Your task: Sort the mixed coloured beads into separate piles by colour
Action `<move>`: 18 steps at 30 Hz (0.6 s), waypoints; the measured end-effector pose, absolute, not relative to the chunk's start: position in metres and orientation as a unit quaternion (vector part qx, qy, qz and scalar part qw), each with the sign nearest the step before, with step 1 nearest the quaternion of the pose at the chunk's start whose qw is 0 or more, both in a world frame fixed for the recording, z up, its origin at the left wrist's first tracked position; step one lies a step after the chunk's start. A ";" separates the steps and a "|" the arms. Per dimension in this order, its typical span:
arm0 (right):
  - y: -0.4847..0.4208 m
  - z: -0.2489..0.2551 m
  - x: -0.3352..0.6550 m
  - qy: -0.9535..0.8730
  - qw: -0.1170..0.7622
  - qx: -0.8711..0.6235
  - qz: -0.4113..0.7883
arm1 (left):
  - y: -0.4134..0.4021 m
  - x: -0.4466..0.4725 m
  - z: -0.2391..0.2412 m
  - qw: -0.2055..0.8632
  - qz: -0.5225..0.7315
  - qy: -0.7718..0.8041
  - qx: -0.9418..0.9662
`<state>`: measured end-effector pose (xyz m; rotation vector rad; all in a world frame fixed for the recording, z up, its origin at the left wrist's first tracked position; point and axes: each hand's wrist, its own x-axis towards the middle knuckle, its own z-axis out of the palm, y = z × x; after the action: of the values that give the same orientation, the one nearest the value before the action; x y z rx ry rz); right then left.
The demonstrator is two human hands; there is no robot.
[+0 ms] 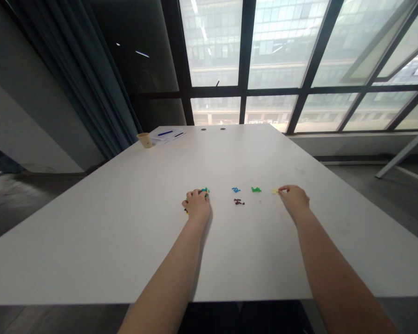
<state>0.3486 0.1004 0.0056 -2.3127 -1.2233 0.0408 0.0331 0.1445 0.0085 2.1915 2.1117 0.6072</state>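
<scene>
1. Landmark: we take the green pile [256, 189], small pieces lying on the white table [244, 157].
2. Just left of the green pile we record the blue pile [236, 189]; nearer to us and to its left, the dark brown pile [238, 202].
3. Just right of the green pile: the pale yellow pile [274, 190].
4. Our right hand [295, 197], right of the green pile, has thumb and fingertips drawn together at the yellow pile's edge; whether a piece is pinched, we cannot tell.
5. Our left hand [198, 203], left of the green pile beyond the blue one, arches with bent fingers over the mixed pieces [205, 189], mostly covering them; we cannot tell whether it grips any.
6. Far left beyond the green pile we note a paper cup [145, 140] beside papers [156, 137] bearing a blue pen [165, 133].
</scene>
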 end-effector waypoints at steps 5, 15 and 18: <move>0.104 0.002 0.347 -0.456 0.256 -0.851 0.035 | 0.146 0.033 0.011 0.020 0.179 0.689 0.702; 0.101 0.022 0.348 -0.460 0.430 -0.777 0.013 | 0.147 0.033 0.013 0.040 0.181 0.696 0.694; 0.101 0.026 0.340 -0.456 0.453 -0.766 0.025 | 0.149 0.032 0.014 0.054 0.252 0.673 0.693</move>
<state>0.3405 0.1006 0.0260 -1.8906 -1.1248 0.0616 0.0319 0.1493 0.0137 2.1059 2.0449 0.7665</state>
